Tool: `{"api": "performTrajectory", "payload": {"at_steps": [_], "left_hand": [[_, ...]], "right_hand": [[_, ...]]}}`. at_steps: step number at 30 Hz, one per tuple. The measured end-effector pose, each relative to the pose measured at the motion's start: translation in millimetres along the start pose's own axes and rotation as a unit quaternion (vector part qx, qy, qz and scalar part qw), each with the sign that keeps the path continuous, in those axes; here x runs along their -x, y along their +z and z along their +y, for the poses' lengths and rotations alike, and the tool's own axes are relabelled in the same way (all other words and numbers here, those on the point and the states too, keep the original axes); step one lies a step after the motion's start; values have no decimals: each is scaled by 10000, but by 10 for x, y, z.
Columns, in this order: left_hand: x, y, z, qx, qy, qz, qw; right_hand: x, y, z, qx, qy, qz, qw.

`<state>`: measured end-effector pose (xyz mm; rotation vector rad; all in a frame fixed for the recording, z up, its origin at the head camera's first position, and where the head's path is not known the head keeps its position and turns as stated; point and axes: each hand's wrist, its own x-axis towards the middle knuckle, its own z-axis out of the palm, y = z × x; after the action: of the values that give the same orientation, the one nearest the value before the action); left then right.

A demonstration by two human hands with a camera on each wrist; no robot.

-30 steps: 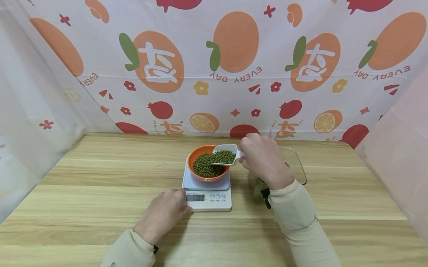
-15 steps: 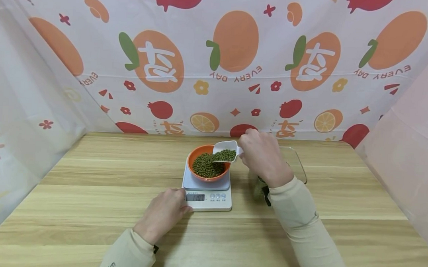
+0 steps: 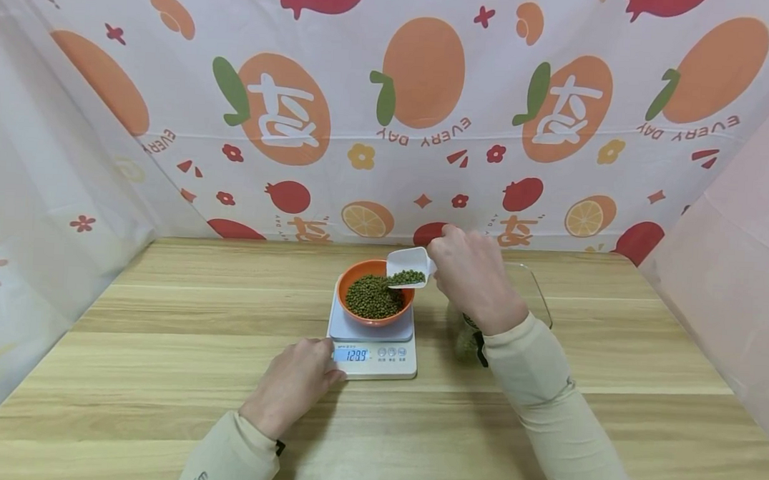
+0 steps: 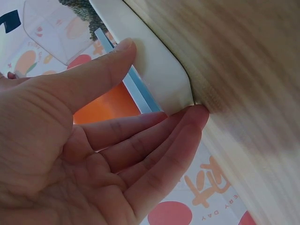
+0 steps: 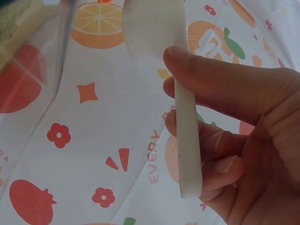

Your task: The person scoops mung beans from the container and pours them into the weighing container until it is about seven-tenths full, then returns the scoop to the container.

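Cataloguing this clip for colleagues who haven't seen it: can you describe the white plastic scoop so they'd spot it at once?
On the light wood-grain table, find the white rectangular scale bearing a round orange bowl. Over the bowl's right rim, the person's right hand grips the white plastic scoop. Unlike the bowl and scale, it is held up and tilted, with small green beans inside.

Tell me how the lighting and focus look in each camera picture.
Head view: fairly even light, scale display glowing blue, soft shadow on the table beside the left hand; left wrist view: table grain smeared and soft at upper right; right wrist view: right hand dimmer than the patterned cloth, something at upper left too blurred to identify.
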<state>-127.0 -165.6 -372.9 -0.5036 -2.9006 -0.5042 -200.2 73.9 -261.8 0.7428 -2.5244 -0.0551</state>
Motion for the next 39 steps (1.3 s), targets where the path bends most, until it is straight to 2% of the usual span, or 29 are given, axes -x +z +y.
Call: {"api": "performTrajectory", "payload": {"at_steps": [11,17,31,39], "left_hand": [[-1,-5,-7,8,0,1,10000],[1,-6,-4,-4,-2,18,10000],[-5,-11,7,67,-85,-89,9999],[-15,-13,-14,71,-12,-31,10000]], "right_hand": [[-21,-24,-34,324,-219,270,9989],[-31,-30,-41,368,-242,290,9986],[-22,-18,-24,245,-295,372,9986],[-14,-20,-3,129,-222,196,9995]]}}
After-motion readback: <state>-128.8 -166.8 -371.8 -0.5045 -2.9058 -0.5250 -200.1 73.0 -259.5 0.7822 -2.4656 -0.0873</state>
